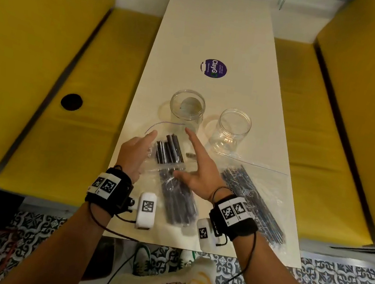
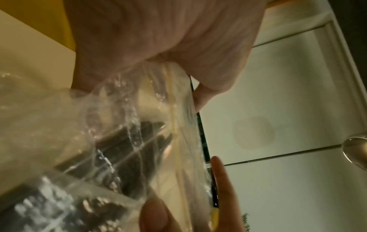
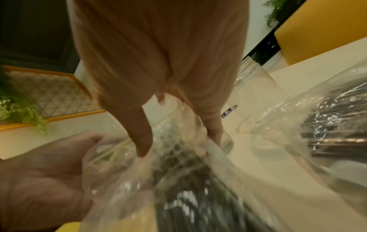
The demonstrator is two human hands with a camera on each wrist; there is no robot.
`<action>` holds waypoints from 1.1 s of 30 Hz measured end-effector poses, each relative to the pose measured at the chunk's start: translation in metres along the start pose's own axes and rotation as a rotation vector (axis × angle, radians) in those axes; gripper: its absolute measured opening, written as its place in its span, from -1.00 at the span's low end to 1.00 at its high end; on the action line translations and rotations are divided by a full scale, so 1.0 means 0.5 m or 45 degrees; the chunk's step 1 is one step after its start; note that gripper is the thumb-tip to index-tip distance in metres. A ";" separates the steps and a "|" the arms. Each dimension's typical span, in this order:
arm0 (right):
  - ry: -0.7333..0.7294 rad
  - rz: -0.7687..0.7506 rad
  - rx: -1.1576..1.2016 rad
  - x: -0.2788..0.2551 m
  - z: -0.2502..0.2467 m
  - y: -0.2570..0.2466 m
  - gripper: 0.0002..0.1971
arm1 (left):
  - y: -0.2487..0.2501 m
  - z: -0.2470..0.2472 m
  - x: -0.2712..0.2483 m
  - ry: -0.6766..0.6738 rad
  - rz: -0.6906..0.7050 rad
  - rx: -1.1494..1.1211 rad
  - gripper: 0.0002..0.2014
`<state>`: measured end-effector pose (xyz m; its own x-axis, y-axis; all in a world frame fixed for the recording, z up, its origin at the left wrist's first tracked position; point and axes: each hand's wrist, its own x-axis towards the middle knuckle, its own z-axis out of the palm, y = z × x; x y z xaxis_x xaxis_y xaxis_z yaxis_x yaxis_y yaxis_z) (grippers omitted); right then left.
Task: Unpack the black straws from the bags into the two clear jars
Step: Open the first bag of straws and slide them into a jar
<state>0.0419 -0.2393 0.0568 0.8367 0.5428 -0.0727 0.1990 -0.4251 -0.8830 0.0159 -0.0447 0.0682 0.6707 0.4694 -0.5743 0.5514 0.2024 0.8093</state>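
Observation:
A clear zip bag of black straws (image 1: pixel 176 202) lies lengthwise at the table's near centre, with straw ends (image 1: pixel 168 148) sticking out of its far mouth. My left hand (image 1: pixel 134 155) is at the mouth's left side; in the left wrist view its palm (image 2: pixel 158 39) closes on a pinch of the bag's plastic (image 2: pixel 99 157). My right hand (image 1: pixel 197 168) hovers at the right side with straight fingers, its thumb (image 3: pixel 143 141) pressing the bag (image 3: pixel 188 180). Two clear jars (image 1: pixel 187 107) (image 1: pixel 233 127) stand upright just beyond, with no straws in them.
A second bag of black straws (image 1: pixel 254 197) lies to the right of my right hand. A purple round sticker (image 1: pixel 213 68) marks the cream table (image 1: pixel 226 24) farther out. Yellow benches (image 1: pixel 33 66) flank both sides. Two small white tagged boxes (image 1: pixel 146 209) sit near the front edge.

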 end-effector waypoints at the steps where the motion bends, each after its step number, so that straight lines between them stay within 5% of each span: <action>1: 0.057 -0.035 0.005 0.000 0.001 0.001 -0.04 | 0.003 -0.004 0.001 -0.022 -0.033 -0.030 -0.70; 7: 0.143 -0.027 0.075 0.000 0.003 0.005 -0.30 | 0.015 -0.011 -0.003 -0.103 -0.063 -0.001 -0.60; 12: 0.162 0.091 0.162 -0.001 -0.001 -0.012 -0.52 | 0.001 -0.019 0.020 -0.122 -0.176 -0.230 -0.81; 16: 0.305 0.249 0.288 0.005 0.006 -0.013 -0.49 | -0.001 -0.023 0.019 -0.252 -0.269 -0.411 -0.90; 19: 0.351 0.266 0.316 0.006 0.016 -0.010 -0.45 | 0.001 -0.016 0.012 -0.301 -0.224 -0.366 -0.59; 23: 0.427 0.241 0.385 0.010 0.017 -0.004 -0.42 | -0.010 -0.017 0.023 -0.264 -0.259 -0.342 -0.82; 30: 0.386 0.155 0.308 0.002 0.023 -0.016 -0.37 | 0.005 0.009 0.014 -0.466 -0.279 -0.307 -0.31; 33: 0.359 0.101 0.299 -0.005 0.024 -0.033 -0.35 | 0.004 0.014 0.016 -0.382 -0.249 -0.363 -0.66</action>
<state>0.0303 -0.2248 0.0661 0.9591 0.2799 -0.0434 0.0328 -0.2621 -0.9645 0.0259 -0.0465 0.0644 0.7046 0.1378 -0.6961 0.5516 0.5107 0.6594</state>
